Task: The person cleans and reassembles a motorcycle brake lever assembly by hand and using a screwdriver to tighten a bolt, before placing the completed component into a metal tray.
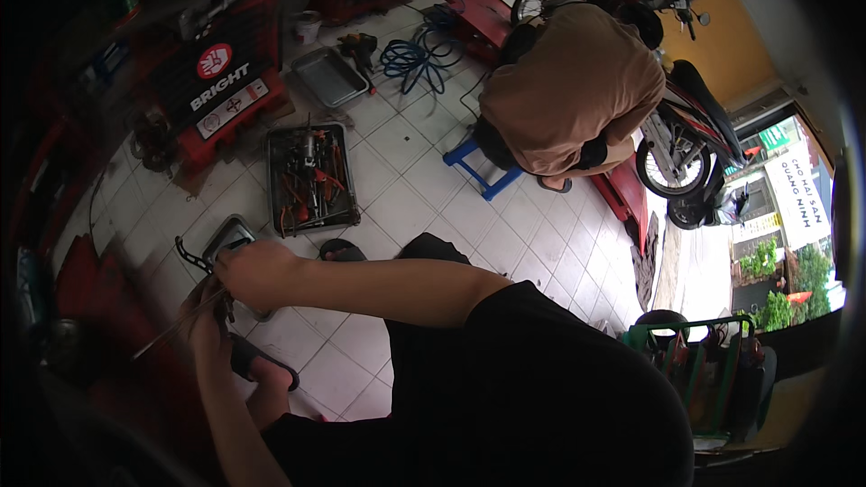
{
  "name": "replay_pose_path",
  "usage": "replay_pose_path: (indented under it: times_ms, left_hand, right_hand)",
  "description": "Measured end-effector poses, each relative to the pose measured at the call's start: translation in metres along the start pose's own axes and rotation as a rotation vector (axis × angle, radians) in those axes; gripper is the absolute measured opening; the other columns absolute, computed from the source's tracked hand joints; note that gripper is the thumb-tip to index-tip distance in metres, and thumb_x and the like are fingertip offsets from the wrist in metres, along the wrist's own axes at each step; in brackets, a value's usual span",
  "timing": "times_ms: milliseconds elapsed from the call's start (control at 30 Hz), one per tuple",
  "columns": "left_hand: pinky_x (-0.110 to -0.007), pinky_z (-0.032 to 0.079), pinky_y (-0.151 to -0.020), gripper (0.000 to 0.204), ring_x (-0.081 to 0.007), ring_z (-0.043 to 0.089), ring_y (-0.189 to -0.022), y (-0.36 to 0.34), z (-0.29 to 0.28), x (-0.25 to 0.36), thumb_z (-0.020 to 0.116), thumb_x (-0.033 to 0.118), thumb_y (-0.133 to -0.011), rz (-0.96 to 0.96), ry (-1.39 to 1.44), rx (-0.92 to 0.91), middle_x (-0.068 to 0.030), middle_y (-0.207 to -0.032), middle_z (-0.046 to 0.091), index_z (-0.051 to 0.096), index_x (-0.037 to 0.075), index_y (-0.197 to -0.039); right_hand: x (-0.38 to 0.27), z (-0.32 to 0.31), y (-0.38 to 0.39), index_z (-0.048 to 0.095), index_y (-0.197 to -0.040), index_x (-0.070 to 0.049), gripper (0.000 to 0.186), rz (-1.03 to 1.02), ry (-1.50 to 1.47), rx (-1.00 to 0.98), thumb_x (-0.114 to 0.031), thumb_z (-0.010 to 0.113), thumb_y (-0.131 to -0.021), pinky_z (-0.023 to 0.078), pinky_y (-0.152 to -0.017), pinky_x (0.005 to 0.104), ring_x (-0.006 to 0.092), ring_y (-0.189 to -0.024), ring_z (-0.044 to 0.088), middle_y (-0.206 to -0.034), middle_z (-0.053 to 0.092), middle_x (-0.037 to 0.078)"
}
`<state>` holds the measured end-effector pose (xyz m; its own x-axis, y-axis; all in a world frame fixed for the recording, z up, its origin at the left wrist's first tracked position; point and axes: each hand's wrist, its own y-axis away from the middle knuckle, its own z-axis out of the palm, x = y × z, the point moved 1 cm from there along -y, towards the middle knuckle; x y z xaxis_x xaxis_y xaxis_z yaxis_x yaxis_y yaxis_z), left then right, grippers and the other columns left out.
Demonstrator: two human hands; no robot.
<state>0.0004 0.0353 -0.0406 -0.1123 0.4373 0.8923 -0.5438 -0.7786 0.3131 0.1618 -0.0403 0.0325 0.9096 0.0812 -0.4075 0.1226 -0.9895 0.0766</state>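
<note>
Both my hands are close together at the left, over a small metal tray [236,227]. My left hand [207,329] is below, its fingers closed round a part from which a black curved lever [191,254] seems to stick out. Just above it, my right hand [262,272] is closed in a fist against the same part. What sits inside the right fist is hidden. A long thin metal rod [167,332] slants down and left from between the hands. The hands cover where rod and lever meet.
Beyond the hands lies a tray of tools [272,176]. Farther off are another metal tray [329,79], a power drill [361,47] and a coiled blue hose [415,63]. A person [577,90] sits on a blue stool [496,185] by a motorcycle [677,162]. A red cabinet [271,72] stands left.
</note>
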Motion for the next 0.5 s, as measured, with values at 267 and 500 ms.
replay_pose_path:
  times_ms: [267,500]
  left_hand:
    - [-0.025,0.043,-0.055,0.035,-0.0118,0.058,-0.065,0.0,0.009,0.022,0.072,0.023,-0.087,-0.129,0.053,0.12,-0.0058,-0.082,0.064,0.062,-0.007,-0.101]
    - [-0.023,0.045,-0.056,0.031,-0.0106,0.059,-0.063,0.003,-0.005,0.011,0.074,0.019,-0.086,-0.129,0.041,0.22,-0.007,-0.078,0.065,0.065,-0.009,-0.096]
  right_hand:
    - [-0.006,0.002,0.0,0.051,-0.107,0.002,0.035,-0.074,0.078,0.138,-0.015,0.065,-0.08,0.056,-0.061,0.0403,0.0317,-0.076,0.068,-0.101,0.057,0.016]
    - [-0.006,0.021,-0.005,0.051,-0.11,-0.002,0.038,-0.072,0.048,0.11,-0.016,0.069,-0.079,0.055,-0.063,0.0412,0.0332,-0.074,0.066,-0.102,0.057,0.012]
